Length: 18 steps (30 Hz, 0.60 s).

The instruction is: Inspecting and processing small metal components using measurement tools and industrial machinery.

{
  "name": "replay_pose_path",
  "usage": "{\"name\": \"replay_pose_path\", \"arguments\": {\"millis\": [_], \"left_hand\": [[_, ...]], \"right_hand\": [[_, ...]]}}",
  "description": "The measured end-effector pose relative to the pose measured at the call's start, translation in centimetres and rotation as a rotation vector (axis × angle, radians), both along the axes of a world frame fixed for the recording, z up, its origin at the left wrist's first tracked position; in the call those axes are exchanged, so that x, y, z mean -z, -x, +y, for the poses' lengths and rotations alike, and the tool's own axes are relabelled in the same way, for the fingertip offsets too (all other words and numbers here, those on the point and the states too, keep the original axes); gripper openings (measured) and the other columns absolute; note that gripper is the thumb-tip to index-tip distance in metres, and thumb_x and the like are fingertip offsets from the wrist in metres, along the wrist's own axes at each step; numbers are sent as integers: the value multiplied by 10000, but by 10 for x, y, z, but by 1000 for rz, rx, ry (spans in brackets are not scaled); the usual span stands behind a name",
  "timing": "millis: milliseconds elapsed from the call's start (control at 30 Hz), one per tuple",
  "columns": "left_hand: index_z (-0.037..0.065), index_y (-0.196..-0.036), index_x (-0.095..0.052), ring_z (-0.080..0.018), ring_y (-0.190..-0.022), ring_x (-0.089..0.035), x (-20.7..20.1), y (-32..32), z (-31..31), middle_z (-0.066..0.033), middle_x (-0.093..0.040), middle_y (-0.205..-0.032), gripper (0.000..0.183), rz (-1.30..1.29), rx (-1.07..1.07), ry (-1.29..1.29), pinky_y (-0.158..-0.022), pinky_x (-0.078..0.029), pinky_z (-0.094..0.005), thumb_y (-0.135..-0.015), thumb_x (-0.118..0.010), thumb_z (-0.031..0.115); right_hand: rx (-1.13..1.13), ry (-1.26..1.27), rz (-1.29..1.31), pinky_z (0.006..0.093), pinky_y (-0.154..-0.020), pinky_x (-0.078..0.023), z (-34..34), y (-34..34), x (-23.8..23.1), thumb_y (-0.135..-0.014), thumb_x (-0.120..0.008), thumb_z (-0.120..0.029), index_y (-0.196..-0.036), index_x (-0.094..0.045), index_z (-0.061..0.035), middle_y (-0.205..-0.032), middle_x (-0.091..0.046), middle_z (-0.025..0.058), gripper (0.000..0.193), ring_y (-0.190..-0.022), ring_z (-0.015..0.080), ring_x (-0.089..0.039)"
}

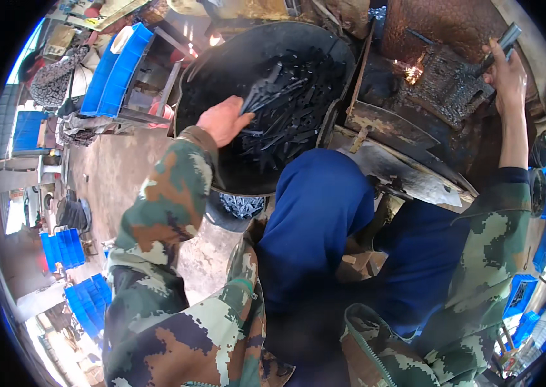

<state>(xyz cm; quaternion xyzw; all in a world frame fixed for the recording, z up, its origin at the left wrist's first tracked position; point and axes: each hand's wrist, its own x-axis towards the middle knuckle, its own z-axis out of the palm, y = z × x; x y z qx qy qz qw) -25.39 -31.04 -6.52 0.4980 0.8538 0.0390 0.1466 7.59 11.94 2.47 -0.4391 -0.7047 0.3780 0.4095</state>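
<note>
"Black strips (261, 97) jut past the fingertips of your left hand (224, 121) in a splayed bunch, over the pan (191, 87). Your fingers and thumb are clamped on their near ends."

"And your right hand (508, 74)?"

"Its fingers are curled round a grey bar (510, 39), well apart from the left ones. How hard you grip it, I can't tell."

"Which step are you on, then?"

"Gathering, I'd judge: you have one handful, while many more strips lie loose in the pan, below and beyond your left fingertips."

"What would your next move call for?"

"A firm pinch, most likely, since thin pieces could slide out of a bunch that fans like yours. Should you carry it rightward, you'd need to lift it over the pan's rim, to the right of your left fingers."

"Anything to mind on your other side?"

"Yes, the dark, wet-looking plate (444, 97) lies just left of your right fingers, with a bright glow (409, 71) farther left. Heat is possible, so be wary of touching either."
</note>
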Motion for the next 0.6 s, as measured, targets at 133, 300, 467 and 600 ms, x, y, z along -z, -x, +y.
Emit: {"name": "replay_pose_path", "arguments": {"millis": [133, 300, 467, 600], "left_hand": [[28, -1106, -512, -426, -976, -601, 43, -19, 29, -208, -547, -1087, 334, 79, 89, 1, -816, -500, -481, -910, -645, 264], [42, -1192, -511, -386, -1032, -592, 44, -30, 28, -157, -498, -1096, 410, 174, 155, -18, -838, -512, -464, -842, -691, 155], [31, -1290, -553, -358, -1096, -571, 28, -16, 20, -158, -536, -1154, 567, 104, 227, -19, -912, -496, -418, -763, -711, 168], [50, -1095, -671, -348, -965, -634, 28, -7, 37, -143, -610, -1001, 345, -16, 138, -144, -847, -517, -409, -789, -697, 206]], "right_hand": [[0, -19, 14, 246, -502, -481, 0, -7, -2, -921, -671, -340, -1087, -670, -13, -868, -693, 30, 367, -547, 64, -478], [11, -8, -28, 254, -498, -491, 3, -12, -2, -929, -668, -334, -1057, -680, -7, -855, -676, 22, 351, -546, 62, -470], [17, -31, -23, 264, -500, -496, 0, -12, -7, -929, -669, -349, -1048, -690, -18, -763, -618, 27, 352, -537, 71, -469], [37, -18, -70, 266, -499, -495, 8, -18, -8, -929, -669, -350, -1036, -698, -26, -740, -598, 22, 343, -545, 73, -472]]}}
